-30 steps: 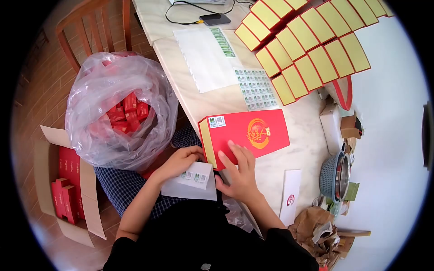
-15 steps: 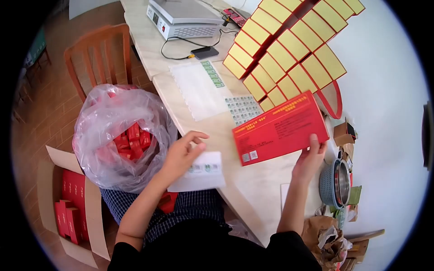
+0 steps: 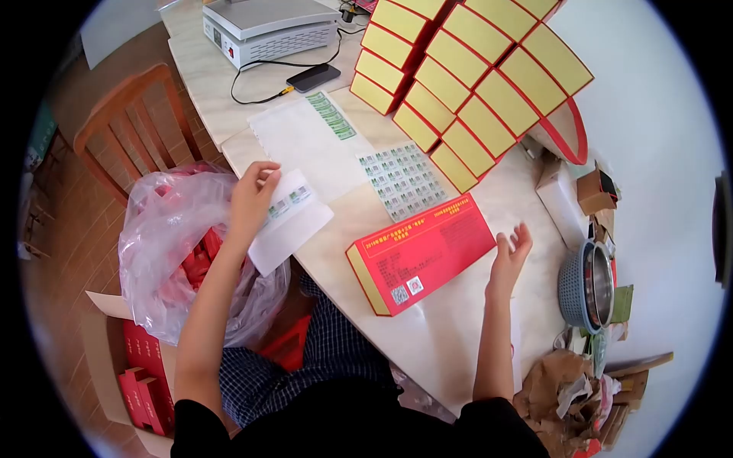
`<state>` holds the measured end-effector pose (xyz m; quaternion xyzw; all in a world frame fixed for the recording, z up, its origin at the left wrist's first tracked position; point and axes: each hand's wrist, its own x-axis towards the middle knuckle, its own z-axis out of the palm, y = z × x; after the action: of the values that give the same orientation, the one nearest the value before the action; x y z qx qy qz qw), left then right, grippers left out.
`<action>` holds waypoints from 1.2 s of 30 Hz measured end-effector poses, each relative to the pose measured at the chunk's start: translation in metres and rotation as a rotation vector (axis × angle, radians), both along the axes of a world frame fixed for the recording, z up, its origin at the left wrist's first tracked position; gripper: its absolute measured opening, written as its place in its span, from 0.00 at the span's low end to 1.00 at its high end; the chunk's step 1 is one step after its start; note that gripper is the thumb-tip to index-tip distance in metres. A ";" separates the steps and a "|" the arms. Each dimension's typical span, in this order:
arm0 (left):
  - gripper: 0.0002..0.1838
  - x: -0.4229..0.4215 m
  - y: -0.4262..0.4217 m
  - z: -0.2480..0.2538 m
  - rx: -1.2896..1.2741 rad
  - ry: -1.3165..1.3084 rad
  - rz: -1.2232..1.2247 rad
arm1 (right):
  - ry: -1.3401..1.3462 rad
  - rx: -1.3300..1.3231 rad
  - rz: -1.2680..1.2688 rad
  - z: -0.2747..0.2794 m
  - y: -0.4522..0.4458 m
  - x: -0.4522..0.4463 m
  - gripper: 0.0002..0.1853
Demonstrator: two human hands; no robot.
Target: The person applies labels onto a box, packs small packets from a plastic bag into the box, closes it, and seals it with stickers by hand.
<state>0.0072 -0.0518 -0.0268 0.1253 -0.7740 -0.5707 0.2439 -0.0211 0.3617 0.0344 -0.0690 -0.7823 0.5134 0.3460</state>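
Observation:
A red box [image 3: 427,252] with yellow print, square codes and a yellow end panel lies on the table. Just off its right end is my right hand [image 3: 510,259], open, its fingers spread and holding nothing. My left hand [image 3: 256,195] has curled fingers and grips a white sticker strip [image 3: 290,223], with a few small printed labels, over the table's front edge. Farther back lies a full sheet of printed stickers [image 3: 405,182]. A white backing sheet [image 3: 301,141] beside it carries a column of green stickers [image 3: 330,116].
Stacked red boxes with yellow ends [image 3: 473,84] stand at the back. A flat-topped device [image 3: 267,30] and a phone [image 3: 313,76] sit back left. Below left are a plastic bag of red pieces [image 3: 191,252], an open carton [image 3: 107,366] and a chair [image 3: 137,130]. A basket [image 3: 576,286] stands right.
The red box was tilted up in my right hand; now it lies on the table, released. My left hand has moved left and away from me with the sticker strip. The view shifted slightly.

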 end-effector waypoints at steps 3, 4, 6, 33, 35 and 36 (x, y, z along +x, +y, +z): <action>0.09 -0.046 0.024 0.005 -0.248 0.050 0.018 | -0.069 0.166 0.452 0.045 -0.046 -0.027 0.14; 0.10 -0.062 0.035 0.007 -0.314 0.032 0.001 | -0.068 0.278 0.566 0.047 -0.065 -0.043 0.14; 0.10 -0.084 0.054 0.003 -0.390 0.010 -0.010 | -0.017 0.500 0.758 0.044 -0.112 -0.081 0.14; 0.18 -0.106 0.075 -0.021 -0.821 0.043 0.007 | -0.072 0.875 0.901 -0.047 -0.231 -0.205 0.11; 0.17 -0.105 0.074 -0.021 -0.816 0.051 0.023 | -0.112 0.751 0.926 -0.050 -0.232 -0.208 0.11; 0.16 -0.104 0.075 -0.019 -0.809 0.059 0.037 | -0.045 0.777 0.896 -0.051 -0.232 -0.208 0.10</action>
<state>-0.0967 0.0234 -0.0460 0.0167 -0.9264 -0.2190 0.3059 -0.2292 0.1300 -0.0161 0.3891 -0.8729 0.2837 0.0789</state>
